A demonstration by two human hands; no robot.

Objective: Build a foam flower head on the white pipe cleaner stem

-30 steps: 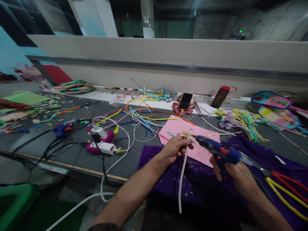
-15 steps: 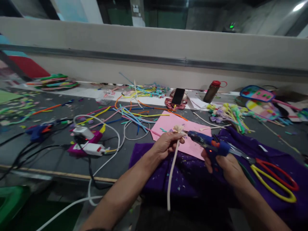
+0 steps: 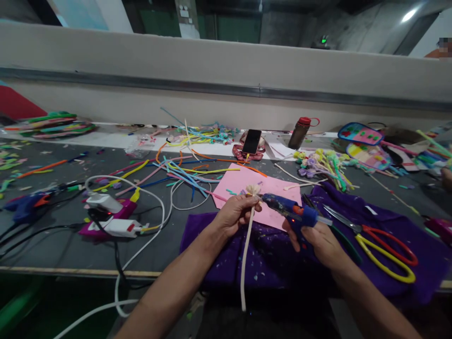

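My left hand (image 3: 236, 213) is closed on a cream pipe-cleaner flower (image 3: 253, 190), pinching it just below its bunched head. The flower's long stem (image 3: 246, 263) hangs down in front of the purple cloth. Closed round the handle of a blue glue gun (image 3: 290, 210) is my right hand (image 3: 317, 239). The gun points left, its tip at the flower head; whether they touch I cannot tell. A small red light glows on its body. Beneath the flower lies a pink sheet (image 3: 226, 181) with small scraps on it.
Scissors (image 3: 383, 249) with red and yellow handles rest on the purple cloth (image 3: 388, 207). Loose pipe cleaners (image 3: 190, 174), a phone (image 3: 252, 141), a bottle (image 3: 299, 134) and finished-looking flowers (image 3: 326, 165) stand farther back. Left are a power strip (image 3: 106, 219) with cables and another glue gun (image 3: 26, 207).
The view has swung slightly right, so things appear shifted left. Both hands keep their holds, with the glue gun tip still at the flower head. Part of another person now shows at the right edge.
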